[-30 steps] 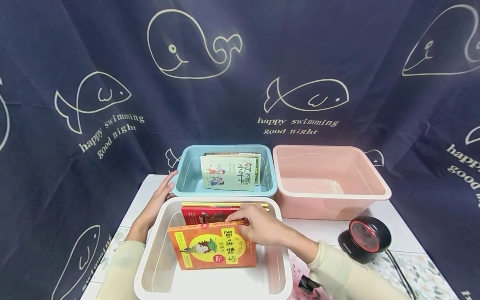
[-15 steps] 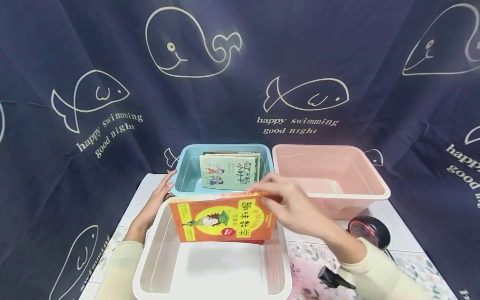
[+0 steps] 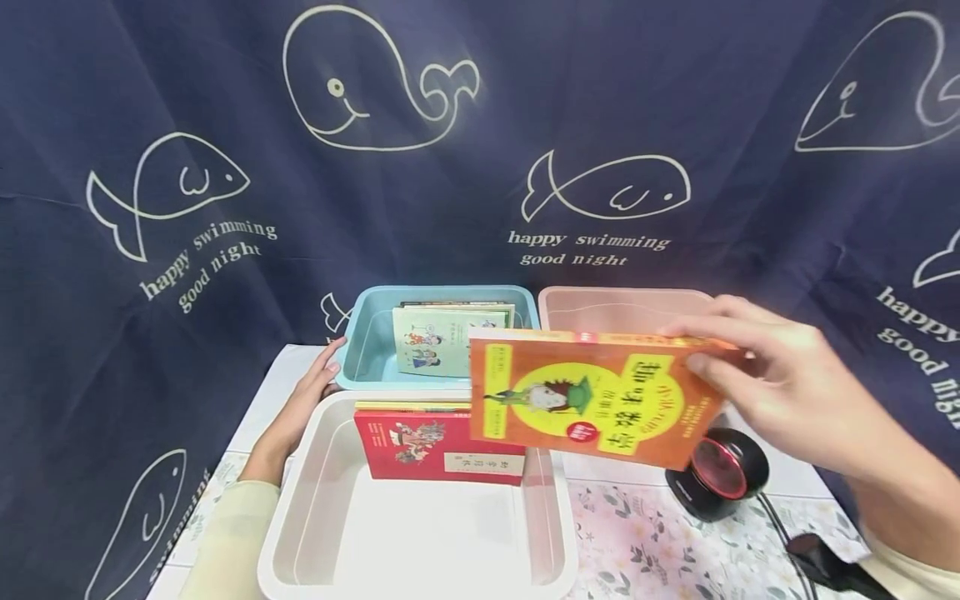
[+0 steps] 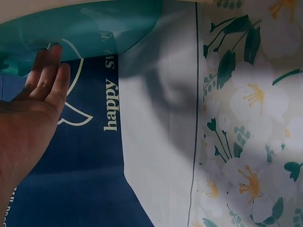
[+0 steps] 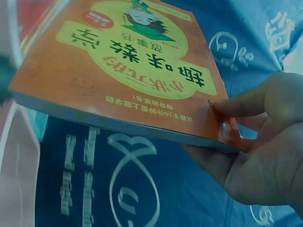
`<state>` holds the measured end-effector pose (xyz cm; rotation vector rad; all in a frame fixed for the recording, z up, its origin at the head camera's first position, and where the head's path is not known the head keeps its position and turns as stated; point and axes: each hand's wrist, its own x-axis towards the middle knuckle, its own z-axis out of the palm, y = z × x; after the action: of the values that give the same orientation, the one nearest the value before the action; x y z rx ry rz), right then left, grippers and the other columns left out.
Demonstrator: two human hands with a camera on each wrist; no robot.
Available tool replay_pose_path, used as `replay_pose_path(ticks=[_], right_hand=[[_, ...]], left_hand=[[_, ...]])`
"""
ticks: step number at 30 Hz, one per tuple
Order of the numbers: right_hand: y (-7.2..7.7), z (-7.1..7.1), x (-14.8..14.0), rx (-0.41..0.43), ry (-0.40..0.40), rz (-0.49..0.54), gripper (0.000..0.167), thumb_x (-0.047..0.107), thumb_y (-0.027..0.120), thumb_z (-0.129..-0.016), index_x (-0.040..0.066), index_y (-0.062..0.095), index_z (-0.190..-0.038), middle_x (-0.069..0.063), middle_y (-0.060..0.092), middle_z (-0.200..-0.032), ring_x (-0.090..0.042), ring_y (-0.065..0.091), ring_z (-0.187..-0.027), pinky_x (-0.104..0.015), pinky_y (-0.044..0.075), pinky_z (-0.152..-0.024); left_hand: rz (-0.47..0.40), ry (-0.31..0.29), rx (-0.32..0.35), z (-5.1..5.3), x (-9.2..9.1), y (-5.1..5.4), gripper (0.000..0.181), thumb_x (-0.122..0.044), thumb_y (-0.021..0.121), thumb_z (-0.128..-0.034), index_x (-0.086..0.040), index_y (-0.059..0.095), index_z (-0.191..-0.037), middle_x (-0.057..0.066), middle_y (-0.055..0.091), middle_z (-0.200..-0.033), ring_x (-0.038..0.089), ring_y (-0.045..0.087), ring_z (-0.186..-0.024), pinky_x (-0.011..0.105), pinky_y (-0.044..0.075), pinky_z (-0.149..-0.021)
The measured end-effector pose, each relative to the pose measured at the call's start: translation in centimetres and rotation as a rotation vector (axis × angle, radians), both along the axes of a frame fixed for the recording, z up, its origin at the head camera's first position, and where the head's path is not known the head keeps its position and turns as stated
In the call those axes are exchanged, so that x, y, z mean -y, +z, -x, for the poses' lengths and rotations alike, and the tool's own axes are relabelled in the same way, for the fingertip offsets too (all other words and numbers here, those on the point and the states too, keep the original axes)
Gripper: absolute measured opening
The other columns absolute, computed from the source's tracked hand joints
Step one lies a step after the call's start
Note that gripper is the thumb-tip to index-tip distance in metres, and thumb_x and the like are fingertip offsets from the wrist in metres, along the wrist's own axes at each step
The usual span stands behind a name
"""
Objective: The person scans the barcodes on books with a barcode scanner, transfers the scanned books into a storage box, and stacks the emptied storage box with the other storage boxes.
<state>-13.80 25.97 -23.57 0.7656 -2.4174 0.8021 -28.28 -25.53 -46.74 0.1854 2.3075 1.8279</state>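
My right hand (image 3: 795, 383) pinches an orange book (image 3: 570, 400) by one end, thumb on the cover and fingers behind. The book hangs tilted above the table, in front of the pink bin (image 3: 622, 312). In the right wrist view its cover (image 5: 142, 61) and page edge face the camera. My left hand (image 3: 300, 408) rests its fingertips against the left side of the blue bin (image 3: 375, 346); in the left wrist view those fingers (image 4: 47, 78) look straight. A red book (image 3: 412, 450) stands in the white bin (image 3: 435, 533), yellow-edged books behind it.
Pale green book (image 3: 431, 342) and others stand in the blue bin, partly hidden by the orange book. A round black device (image 3: 720, 475) with a red ring and a cable sits at the right on floral-patterned cloth (image 3: 637, 533). A dark printed curtain (image 3: 420, 208) hangs behind.
My right hand has lifted the orange book out of the white bin and carried it right, uncovering the red book. The left hand stays at the blue bin.
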Motion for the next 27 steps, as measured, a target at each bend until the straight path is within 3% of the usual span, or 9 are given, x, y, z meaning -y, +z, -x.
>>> replay_pose_path(ticks=[3, 7, 11, 15, 18, 24, 25, 27], right_hand=[[-0.6, -0.8, -2.4, -0.009, -0.067, -0.028, 0.059, -0.027, 0.075, -0.071, 0.015, 0.077, -0.112, 0.016, 0.063, -0.101, 0.006, 0.060, -0.075, -0.007, 0.048, -0.066], [-2.6, -2.0, -5.8, 0.022, -0.153, -0.040, 0.055, -0.026, 0.076, -0.071, 0.011, 0.077, -0.111, 0.024, 0.063, -0.102, 0.010, 0.058, -0.075, -0.005, 0.046, -0.061], [-5.2, -3.3, -9.3, 0.078, -0.167, 0.068, 0.050, -0.027, 0.070, -0.076, 0.009, 0.077, -0.110, 0.024, 0.065, -0.102, 0.009, 0.058, -0.072, -0.010, 0.045, -0.051], [-7.9, -4.5, -12.4, 0.127, -0.189, 0.181, 0.061, -0.033, 0.061, -0.077, 0.017, 0.077, -0.109, 0.022, 0.065, -0.098, 0.007, 0.058, -0.071, -0.014, 0.044, -0.047], [-9.3, -5.3, -13.7, 0.161, -0.292, 0.128, 0.071, -0.034, 0.061, -0.072, 0.027, 0.076, -0.105, 0.027, 0.060, -0.092, 0.008, 0.054, -0.069, -0.013, 0.043, -0.046], [-10.7, -5.8, -14.4, 0.198, -0.489, -0.072, 0.042, -0.030, 0.069, -0.069, -0.001, 0.076, -0.098, 0.034, 0.049, -0.082, 0.013, 0.046, -0.065, -0.011, 0.039, -0.047], [-10.8, -5.8, -14.4, 0.198, -0.499, -0.083, 0.035, -0.030, 0.069, -0.069, -0.009, 0.074, -0.097, 0.033, 0.050, -0.080, 0.014, 0.045, -0.065, -0.010, 0.038, -0.048], [-11.0, -5.8, -14.4, 0.206, -0.528, -0.127, 0.032, -0.028, 0.071, -0.068, -0.011, 0.074, -0.095, 0.025, 0.054, -0.078, 0.015, 0.042, -0.064, -0.009, 0.036, -0.049]], left_hand=[[-0.003, 0.002, -0.002, -0.1, 0.1, 0.1, 0.060, -0.050, 0.031, -0.1114, -0.035, 0.011, -0.167, 0.021, 0.025, -0.167, 0.002, 0.064, -0.108, 0.018, 0.053, -0.088], [-0.008, 0.000, -0.006, -0.1, 0.1, 0.0, 0.061, -0.050, 0.031, -0.1114, -0.035, 0.011, -0.167, 0.021, 0.026, -0.166, 0.003, 0.065, -0.107, 0.018, 0.053, -0.088], [-0.013, -0.006, -0.008, 0.0, 0.0, -0.1, 0.060, -0.050, 0.031, -0.1114, -0.035, 0.011, -0.167, 0.022, 0.027, -0.166, 0.005, 0.065, -0.108, 0.019, 0.054, -0.088], [-0.011, -0.013, -0.010, 0.0, -0.1, -0.1, 0.060, -0.050, 0.031, -0.1114, -0.036, 0.011, -0.167, 0.022, 0.027, -0.166, 0.004, 0.065, -0.107, 0.019, 0.054, -0.088], [-0.008, -0.014, -0.014, 0.0, 0.0, -0.1, 0.060, -0.049, 0.030, -0.1117, -0.035, 0.010, -0.167, 0.025, 0.031, -0.163, 0.002, 0.065, -0.105, 0.020, 0.055, -0.087], [-0.004, -0.023, -0.024, 0.0, 0.2, 0.0, 0.060, -0.049, 0.030, -0.1120, -0.035, 0.010, -0.167, 0.031, 0.039, -0.156, 0.001, 0.066, -0.104, 0.020, 0.055, -0.087], [0.001, -0.025, -0.028, 0.0, 0.2, 0.0, 0.060, -0.048, 0.030, -0.1120, -0.034, 0.011, -0.167, 0.031, 0.039, -0.157, 0.000, 0.066, -0.104, 0.019, 0.054, -0.088], [0.012, -0.028, -0.035, 0.0, 0.2, 0.0, 0.060, -0.048, 0.030, -0.1121, -0.034, 0.011, -0.167, 0.031, 0.038, -0.158, -0.001, 0.065, -0.106, 0.018, 0.053, -0.089]])
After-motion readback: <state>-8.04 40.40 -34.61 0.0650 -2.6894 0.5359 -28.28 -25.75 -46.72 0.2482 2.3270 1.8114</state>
